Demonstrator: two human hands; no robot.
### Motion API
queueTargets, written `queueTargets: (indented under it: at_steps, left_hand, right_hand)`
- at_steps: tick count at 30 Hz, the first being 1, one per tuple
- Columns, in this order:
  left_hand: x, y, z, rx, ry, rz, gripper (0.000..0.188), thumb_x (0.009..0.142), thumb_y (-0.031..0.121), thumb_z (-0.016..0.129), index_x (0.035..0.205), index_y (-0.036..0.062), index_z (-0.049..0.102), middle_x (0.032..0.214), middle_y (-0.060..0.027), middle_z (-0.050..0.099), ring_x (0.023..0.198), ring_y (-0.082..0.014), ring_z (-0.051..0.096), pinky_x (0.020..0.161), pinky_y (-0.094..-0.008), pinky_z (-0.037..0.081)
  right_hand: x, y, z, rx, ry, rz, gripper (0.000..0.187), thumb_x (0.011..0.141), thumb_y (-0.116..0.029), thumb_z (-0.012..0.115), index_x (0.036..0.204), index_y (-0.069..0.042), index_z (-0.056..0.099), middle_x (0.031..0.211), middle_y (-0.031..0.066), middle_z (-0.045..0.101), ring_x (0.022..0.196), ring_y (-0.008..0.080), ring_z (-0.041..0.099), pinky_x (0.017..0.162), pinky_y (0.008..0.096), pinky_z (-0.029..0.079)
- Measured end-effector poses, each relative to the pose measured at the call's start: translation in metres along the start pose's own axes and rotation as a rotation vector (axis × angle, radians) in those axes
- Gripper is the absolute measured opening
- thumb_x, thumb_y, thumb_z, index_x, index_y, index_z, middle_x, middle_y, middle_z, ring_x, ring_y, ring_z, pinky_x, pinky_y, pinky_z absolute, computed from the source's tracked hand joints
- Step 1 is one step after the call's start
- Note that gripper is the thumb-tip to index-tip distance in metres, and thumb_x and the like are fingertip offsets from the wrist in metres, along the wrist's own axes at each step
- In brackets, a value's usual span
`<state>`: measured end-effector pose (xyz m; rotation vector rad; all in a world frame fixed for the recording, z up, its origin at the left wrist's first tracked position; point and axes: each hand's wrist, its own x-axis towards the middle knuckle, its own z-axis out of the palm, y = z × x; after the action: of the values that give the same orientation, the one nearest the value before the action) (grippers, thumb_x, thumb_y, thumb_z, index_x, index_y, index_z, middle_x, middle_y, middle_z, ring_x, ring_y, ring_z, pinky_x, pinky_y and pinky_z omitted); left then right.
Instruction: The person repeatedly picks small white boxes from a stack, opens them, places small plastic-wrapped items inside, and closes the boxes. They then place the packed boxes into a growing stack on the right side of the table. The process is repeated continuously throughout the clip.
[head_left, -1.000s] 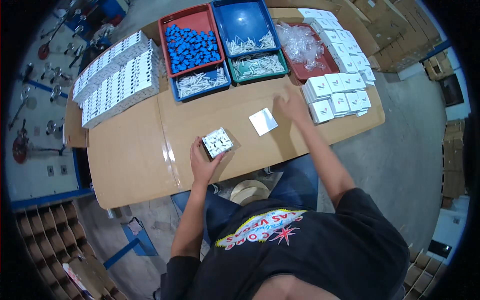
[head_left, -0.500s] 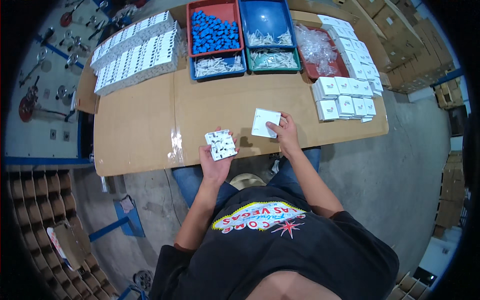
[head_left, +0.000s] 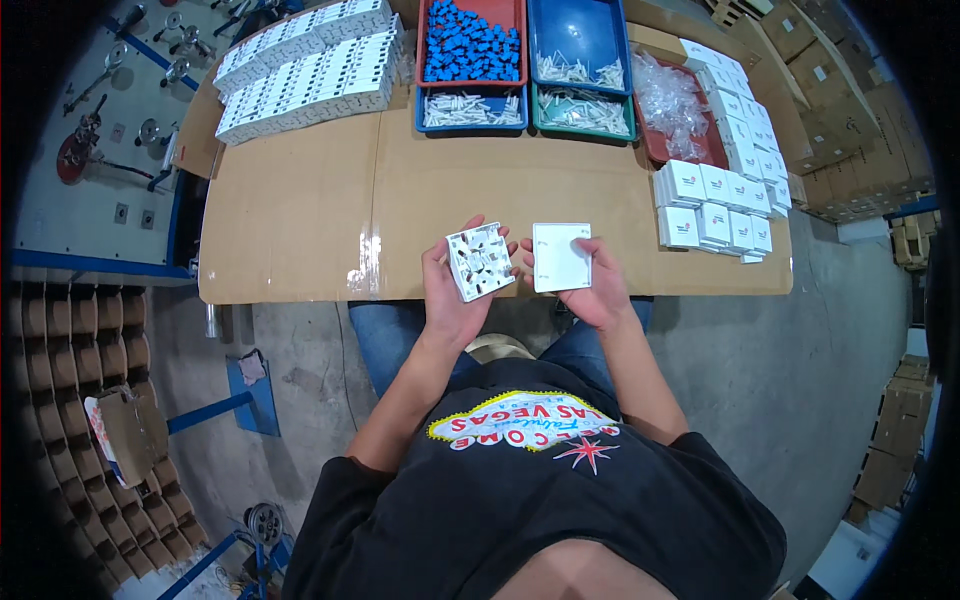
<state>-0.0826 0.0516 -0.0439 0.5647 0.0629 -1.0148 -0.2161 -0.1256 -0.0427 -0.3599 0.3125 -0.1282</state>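
The left hand [head_left: 453, 303] is half curled and grasps a white square slotted housing [head_left: 481, 262], thumb along its left side and fingertips showing past its right. The right hand [head_left: 603, 296] pinches a white square plate [head_left: 562, 258], thumb on the upper face toward two o'clock, other fingers beneath and peeking out at its left edge.

The housing sits toward one o'clock of the left palm, its slotted face up, near-equal sides, turned so that its side edges lean toward eleven. The plate lies toward ten of the right palm, just beside the housing at its three o'clock, flat face up, side edges aimed at twelve. Both are over the near part of the counter [head_left: 300, 220].

From the hands, left to right: rows of stacked white housings [head_left: 305, 85] between ten and eleven; a red tray [head_left: 505, 12] of blue pieces near half past eleven; a green tray [head_left: 585, 132] of white pegs [head_left: 583, 108] past twelve; stacked white plates [head_left: 715, 212] between two and three.
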Motion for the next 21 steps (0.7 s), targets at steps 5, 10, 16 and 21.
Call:
queueTargets:
  at_steps: [5, 10, 16, 21]
  left_hand:
    - [-0.003, 0.007, -0.002, -0.004, -0.018, 0.083, 0.07, 0.108, 0.061, 0.031, 0.152, 0.0092, 0.048, 0.144, -0.0191, 0.061, 0.13, -0.0341, 0.062, 0.101, -0.0507, 0.055]
    - [0.009, 0.012, 0.006, 0.049, -0.001, 0.113, 0.07, 0.107, 0.06, 0.029, 0.153, 0.0092, 0.047, 0.145, -0.0205, 0.06, 0.134, -0.036, 0.06, 0.107, -0.0536, 0.051]
    - [0.021, -0.006, 0.018, 0.119, -0.014, 0.24, 0.069, 0.103, 0.05, 0.031, 0.157, 0.0099, 0.044, 0.149, -0.0182, 0.058, 0.138, -0.0348, 0.057, 0.115, -0.0493, 0.045]
    - [0.018, -0.012, 0.028, 0.139, 0.021, 0.263, 0.066, 0.1, 0.039, 0.027, 0.159, 0.0112, 0.04, 0.157, -0.0154, 0.05, 0.143, -0.0298, 0.05, 0.117, -0.0436, 0.044]
  right_hand:
    - [0.006, -0.004, 0.012, 0.157, -0.194, 0.1, 0.073, 0.106, -0.052, 0.04, 0.165, -0.01, 0.032, 0.156, 0.0362, 0.044, 0.132, 0.0456, 0.059, 0.11, 0.0633, 0.047]
    - [0.013, -0.004, 0.031, 0.03, -0.082, -0.074, 0.068, 0.105, -0.043, 0.049, 0.159, -0.003, 0.039, 0.154, 0.0312, 0.048, 0.136, 0.042, 0.056, 0.113, 0.0566, 0.046]
    - [0.021, 0.01, 0.045, -1.034, 0.096, -0.555, 0.078, 0.088, -0.013, 0.083, 0.155, -0.002, 0.044, 0.145, 0.0153, 0.056, 0.139, 0.0262, 0.052, 0.116, 0.04, 0.04]
    - [0.028, 0.029, 0.055, -1.439, 0.136, -0.789, 0.078, 0.081, -0.021, 0.091, 0.147, -0.002, 0.056, 0.144, 0.0187, 0.056, 0.136, 0.032, 0.056, 0.113, 0.0421, 0.045]
